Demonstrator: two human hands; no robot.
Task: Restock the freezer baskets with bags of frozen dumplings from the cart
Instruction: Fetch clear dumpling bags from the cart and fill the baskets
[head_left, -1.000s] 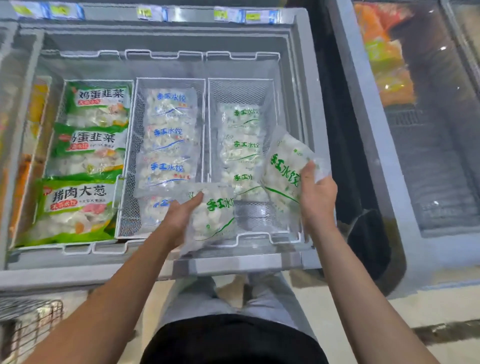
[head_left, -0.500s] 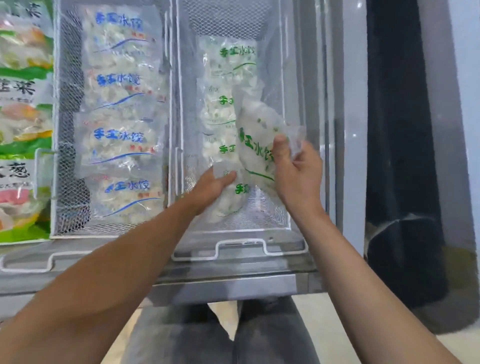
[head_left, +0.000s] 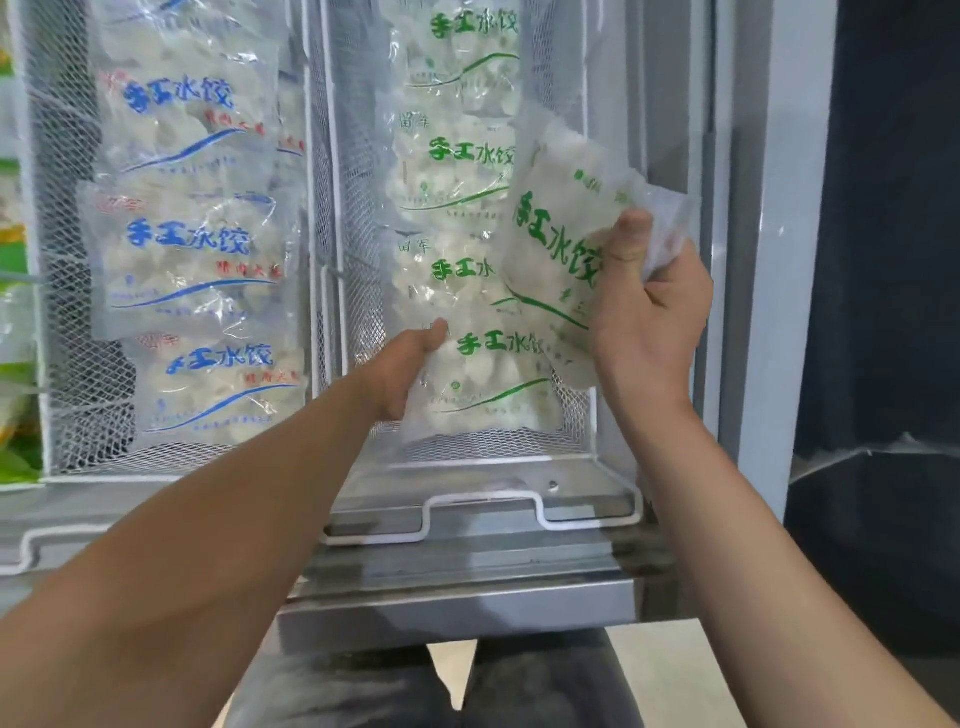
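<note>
Two bags going into the right basket (head_left: 519, 447)

Left hand (head_left: 402, 371) gripped one bag (head_left: 483, 384) at the basket's near edge to seat it flat; right hand (head_left: 652, 317) held the second bag (head_left: 558, 249) tilted above, probably waiting its turn.

Soft, even, diffuse light falls from above, with no hard shadows. The clear dumpling bags (head_left: 197, 249) throw small white glints off their crinkled plastic, and the steel freezer rim (head_left: 467, 603) carries a dull pale sheen. The right side falls off into a dark, almost black panel (head_left: 893, 208) with little detail. Exposure is slightly washed and milky over the white mesh basket (head_left: 358, 218). Sharpness is moderate: the printed green characters read clearly at centre, while the forearms at the bottom edge look soft and stretched. Wide-angle distortion bows the freezer's straight edges, most strongly toward the frame borders.
</note>
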